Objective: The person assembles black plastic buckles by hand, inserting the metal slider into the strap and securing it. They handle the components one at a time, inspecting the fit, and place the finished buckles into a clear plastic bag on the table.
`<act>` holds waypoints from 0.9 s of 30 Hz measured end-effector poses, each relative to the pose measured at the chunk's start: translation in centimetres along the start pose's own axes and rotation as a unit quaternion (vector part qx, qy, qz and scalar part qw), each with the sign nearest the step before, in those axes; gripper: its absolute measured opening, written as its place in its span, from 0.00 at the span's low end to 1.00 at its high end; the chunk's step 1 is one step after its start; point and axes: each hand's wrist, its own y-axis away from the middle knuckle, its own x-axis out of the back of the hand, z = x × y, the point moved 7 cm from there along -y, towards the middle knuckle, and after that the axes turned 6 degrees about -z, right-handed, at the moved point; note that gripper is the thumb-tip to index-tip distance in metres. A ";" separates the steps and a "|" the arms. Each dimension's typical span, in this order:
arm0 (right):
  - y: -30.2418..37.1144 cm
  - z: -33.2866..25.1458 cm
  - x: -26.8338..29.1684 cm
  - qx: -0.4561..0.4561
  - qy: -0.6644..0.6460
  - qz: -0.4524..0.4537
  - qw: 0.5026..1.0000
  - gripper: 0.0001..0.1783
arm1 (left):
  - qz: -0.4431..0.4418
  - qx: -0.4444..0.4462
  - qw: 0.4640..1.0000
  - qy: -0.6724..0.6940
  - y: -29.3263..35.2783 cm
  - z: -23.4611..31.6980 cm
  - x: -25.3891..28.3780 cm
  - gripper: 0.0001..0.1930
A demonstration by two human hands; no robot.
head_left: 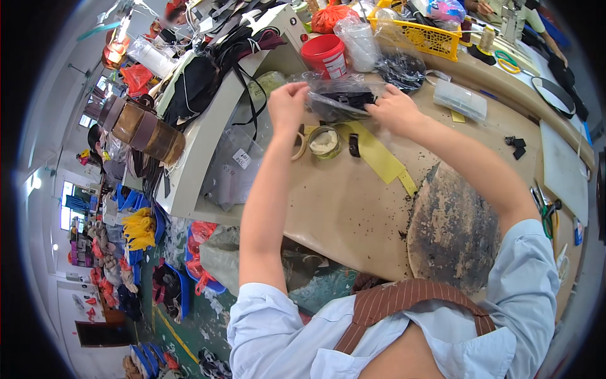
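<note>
My left hand (288, 106) pinches the left side of a clear plastic bag (334, 107) at the far part of the bench. On the other side, my right hand (396, 112) has its fingers closed on the bag's right edge. Dark pieces show through the film; their kind is hard to make out. Just below the bag stands an open round tin (324, 141) with pale stuff inside. A tape roll (298, 146) lies left of it. To the right are a small black piece (354, 145) and a yellow strip (379, 155).
A red bucket (323, 55) and a yellow basket (420, 39) stand behind the bag. A clear plastic box (459, 100) lies at right, scissors (548, 211) farther right. Near me is a worn dark board (451, 227). Clear bags (230, 170) lie left, beside a machine's pale edge.
</note>
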 end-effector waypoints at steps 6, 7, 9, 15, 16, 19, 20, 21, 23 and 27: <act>1.5 5.1 11.4 -0.018 0.089 0.227 0.970 0.07 | 0.072 -0.128 0.989 -0.006 -2.8 6.9 6.4 0.09; 2.4 6.7 13.7 -0.016 0.040 0.264 0.964 0.06 | 0.052 -0.145 0.987 0.039 -3.6 8.6 7.2 0.10; 4.2 7.8 18.5 -0.035 -0.018 0.308 0.951 0.08 | 0.043 -0.163 0.983 0.075 -3.9 11.3 9.5 0.10; 12.5 11.1 30.5 -0.147 -0.135 0.297 0.934 0.11 | -0.029 -0.198 0.947 0.251 -3.0 20.9 10.7 0.10; 7.8 10.8 26.2 -0.036 -0.201 0.290 0.935 0.11 | -0.015 -0.140 0.974 0.180 0.2 19.6 12.3 0.11; 13.5 7.1 29.6 -0.158 -0.153 0.226 0.949 0.11 | -0.080 -0.099 0.970 0.208 2.3 21.2 10.3 0.14; 16.6 6.6 31.4 -0.211 -0.138 0.219 0.942 0.11 | -0.113 -0.105 0.961 0.231 3.3 23.1 8.8 0.13; 18.8 7.7 30.6 -0.188 -0.120 0.229 0.948 0.09 | -0.139 -0.095 0.956 0.238 4.7 23.7 7.4 0.12; 23.5 9.3 28.7 -0.087 -0.079 0.287 0.951 0.06 | -0.187 -0.132 0.946 0.231 7.7 24.4 6.1 0.09; 27.4 2.5 22.1 0.019 -0.144 0.134 0.980 0.10 | -0.278 -0.164 0.922 0.215 14.6 18.6 1.2 0.14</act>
